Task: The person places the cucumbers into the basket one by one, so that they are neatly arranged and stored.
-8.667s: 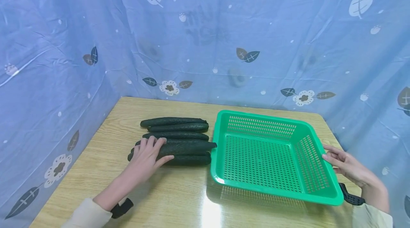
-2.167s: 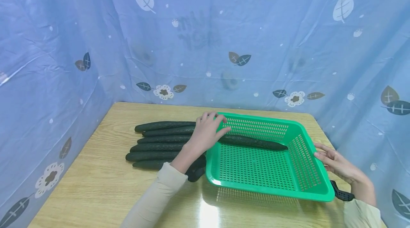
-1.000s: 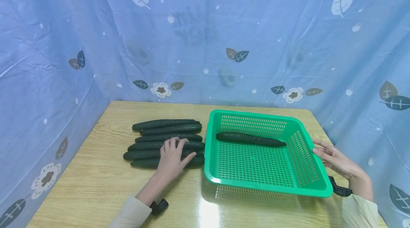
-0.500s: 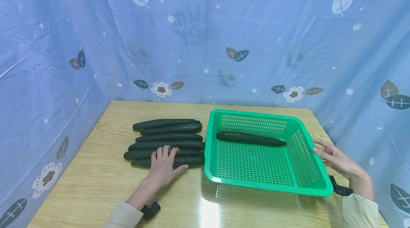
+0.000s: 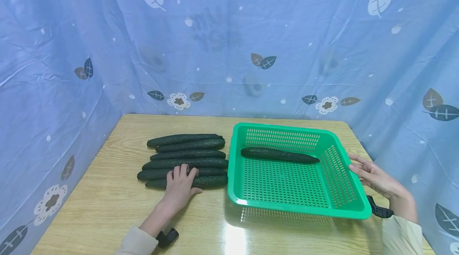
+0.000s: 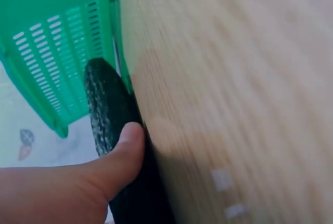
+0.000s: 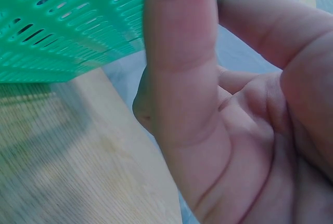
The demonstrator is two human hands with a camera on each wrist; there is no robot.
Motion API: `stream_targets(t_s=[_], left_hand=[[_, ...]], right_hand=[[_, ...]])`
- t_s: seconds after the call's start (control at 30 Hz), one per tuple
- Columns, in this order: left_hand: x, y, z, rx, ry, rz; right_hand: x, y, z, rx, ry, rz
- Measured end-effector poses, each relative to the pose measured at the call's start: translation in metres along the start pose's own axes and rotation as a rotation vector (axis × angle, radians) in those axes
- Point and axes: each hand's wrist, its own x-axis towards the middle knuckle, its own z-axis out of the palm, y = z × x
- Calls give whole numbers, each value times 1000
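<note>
Several dark green cucumbers (image 5: 190, 163) lie side by side on the left part of the table. My left hand (image 5: 179, 187) grips the nearest cucumber (image 6: 106, 104), its fingers over the far side and its thumb against the near side, as the left wrist view shows. To the right stands a green plastic basket (image 5: 287, 210) with slotted walls and a single cucumber (image 5: 279, 155) lying along its back part. At the basket's right rim, my right hand (image 5: 376, 177) pinches the edge between thumb and fingers; the right wrist view shows the palm (image 7: 250, 130) beside the slotted wall.
The wooden table (image 5: 107, 207) ends at the back and sides against a blue patterned curtain (image 5: 222, 48). The basket's left rim stands close to the right ends of the cucumbers.
One cucumber has gone from the pile into the basket, released by my left hand. That hand has come back to the nearest cucumber, its thumb closing in. My right hand stays at the rim.
</note>
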Motion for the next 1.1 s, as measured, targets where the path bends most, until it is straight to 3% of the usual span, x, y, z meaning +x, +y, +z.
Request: stream_targets(t_s=[0.27,0.47,0.67,0.93,1.1], left_hand=[[-7,-1,-6,53,78,42],[-8,-1,-19,40,58,22],[-3,-2,-35,6,10,-27],[7,-10,-50,35,60,-6],[16,-10,-57,36,53,0]], right_hand=[[-1,-2,1,1,-5,-1],[-2,-1,2,-53,27,39],[-2,-1,4,-79,27,63],[-1,-3,4,-11,-13,26],[-1,-3,2,-11,-10,19]])
